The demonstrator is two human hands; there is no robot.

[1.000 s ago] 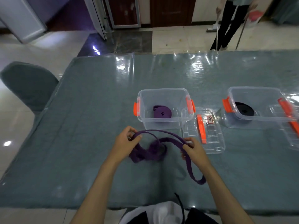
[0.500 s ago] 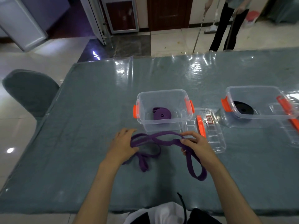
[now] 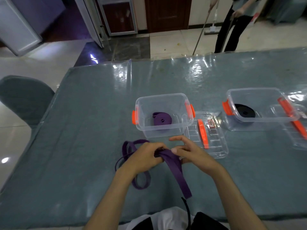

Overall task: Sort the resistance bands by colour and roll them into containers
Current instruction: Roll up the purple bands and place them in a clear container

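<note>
A loose purple resistance band (image 3: 176,171) lies on the table in front of me. My left hand (image 3: 144,159) is closed around its folded end, and my right hand (image 3: 191,153) pinches the same end from the right with its index finger raised. A flat doubled length runs toward me, and loops trail to the left. Just beyond my hands, a clear container with orange latches (image 3: 163,100) holds a rolled purple band (image 3: 162,120). A second clear container (image 3: 255,93) at the right holds a rolled black band (image 3: 244,112).
A clear lid with an orange handle (image 3: 216,146) lies between the containers, and another lid (image 3: 297,130) rests at the far right. A covered chair (image 3: 23,100) stands at the table's left. A person with a mop (image 3: 232,25) stands beyond the far edge.
My hands have come together at the middle, gathering the band's end between them. The band, stretched between them before, now hangs doubled toward me with loops left on the table.
</note>
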